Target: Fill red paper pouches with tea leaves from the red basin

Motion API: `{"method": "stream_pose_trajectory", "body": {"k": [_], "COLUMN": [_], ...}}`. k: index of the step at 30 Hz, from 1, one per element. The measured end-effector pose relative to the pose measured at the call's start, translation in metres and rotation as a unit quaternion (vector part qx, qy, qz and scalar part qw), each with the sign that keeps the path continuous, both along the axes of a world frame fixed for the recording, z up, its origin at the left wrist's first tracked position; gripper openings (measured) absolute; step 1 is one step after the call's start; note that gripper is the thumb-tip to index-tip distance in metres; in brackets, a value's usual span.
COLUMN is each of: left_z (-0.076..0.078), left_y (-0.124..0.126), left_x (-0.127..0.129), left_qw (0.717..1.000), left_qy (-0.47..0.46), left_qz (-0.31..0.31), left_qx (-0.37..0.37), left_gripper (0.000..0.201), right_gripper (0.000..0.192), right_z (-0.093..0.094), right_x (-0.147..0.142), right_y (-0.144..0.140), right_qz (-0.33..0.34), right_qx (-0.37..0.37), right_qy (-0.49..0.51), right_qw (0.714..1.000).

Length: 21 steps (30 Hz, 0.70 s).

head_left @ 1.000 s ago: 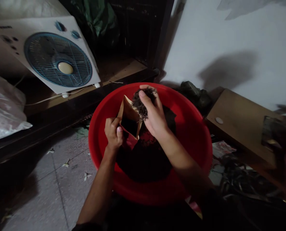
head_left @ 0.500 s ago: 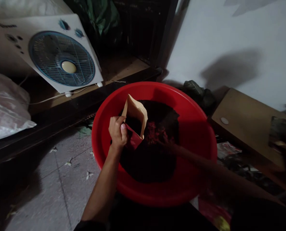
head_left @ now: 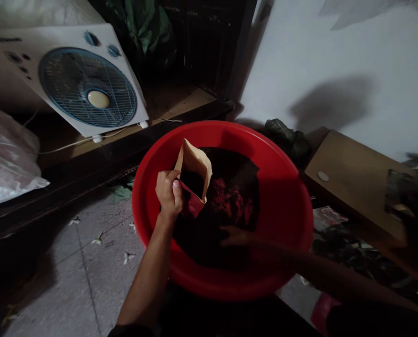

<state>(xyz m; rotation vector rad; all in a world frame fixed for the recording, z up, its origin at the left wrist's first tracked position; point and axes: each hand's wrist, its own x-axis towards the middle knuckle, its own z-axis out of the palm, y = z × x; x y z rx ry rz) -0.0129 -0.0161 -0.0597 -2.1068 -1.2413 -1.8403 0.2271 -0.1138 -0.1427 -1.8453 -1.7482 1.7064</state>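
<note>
While the left hand [head_left: 168, 194] has a tight grip on the open paper pouch [head_left: 194, 175] | right hand [head_left: 235, 236] digs into dark loose tea [head_left: 212, 234], grip unclear | red basin [head_left: 289, 210]

Two bare forearms, no rings or watch to be seen

The left hand [head_left: 169, 194] and the right hand [head_left: 235, 236] are both uncovered, as are the wrists and forearms behind them. Dark cloth, black or nearly so, shows at the lower edge by the left elbow; its cut is lost in shadow.
</note>
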Motion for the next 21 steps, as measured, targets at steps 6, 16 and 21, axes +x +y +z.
{"method": "stream_pose_trajectory", "body": {"k": [6,16,21], "left_z": [0.003,0.002,-0.003], "left_y": [-0.002,-0.004,-0.002], "left_x": [0.0,0.0,-0.002], "left_qw": [1.0,0.999,0.999], "left_qy": [-0.005,0.029,0.031], "left_qz": [-0.009,-0.014,-0.009], "left_qx": [0.011,-0.027,-0.009], "left_gripper": [0.029,0.039,0.032], "right_gripper": [0.039,0.034,0.03], "right_z": [0.069,0.184,0.186], "right_x": [-0.023,-0.086,-0.091], "right_y": [0.046,0.117,0.139], "right_qz": [-0.287,-0.278,-0.189], "right_qx": [0.103,0.412,0.455], "right_qy": [0.197,0.409,0.39], "right_qw": [0.932,0.765,0.778]}}
